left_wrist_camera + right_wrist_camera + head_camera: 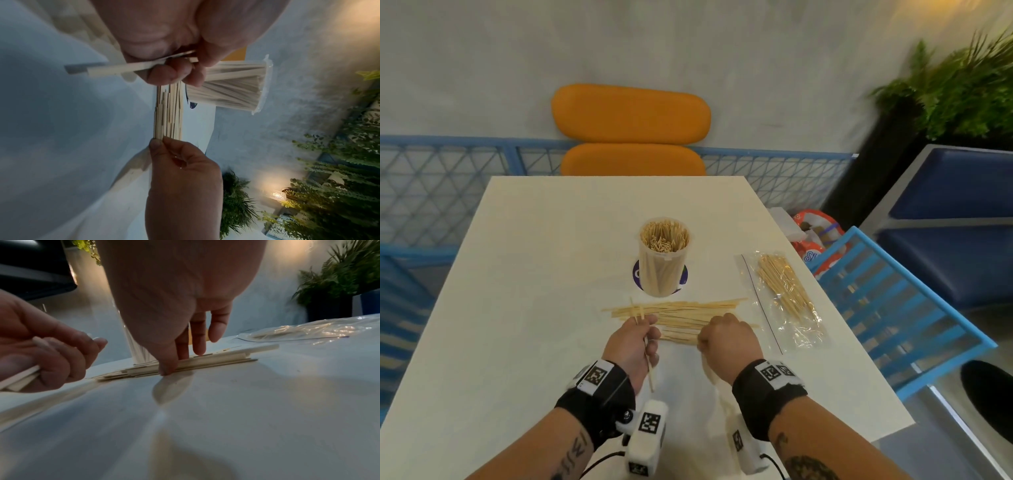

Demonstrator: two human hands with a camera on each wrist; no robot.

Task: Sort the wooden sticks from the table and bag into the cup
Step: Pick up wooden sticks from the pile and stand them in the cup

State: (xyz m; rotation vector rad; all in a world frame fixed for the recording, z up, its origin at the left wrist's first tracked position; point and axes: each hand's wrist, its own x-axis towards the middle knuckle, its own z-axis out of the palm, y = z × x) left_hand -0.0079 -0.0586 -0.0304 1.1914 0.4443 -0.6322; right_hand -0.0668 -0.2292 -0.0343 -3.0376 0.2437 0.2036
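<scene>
A clear cup, packed with upright wooden sticks, stands mid-table on a purple round mark. In front of it lies a flat pile of wooden sticks. My left hand grips a few sticks at the pile's left end; the left wrist view shows them clamped under my curled fingers. My right hand reaches down onto the pile's right part. Its thumb tip touches the near edge of the pile and straight fingers rest on top. A clear bag holding more sticks lies to the right.
The white table has an orange chair at its far end and a blue slatted chair at its right edge. A potted plant stands at the back right. The bag lies close to the table's right edge.
</scene>
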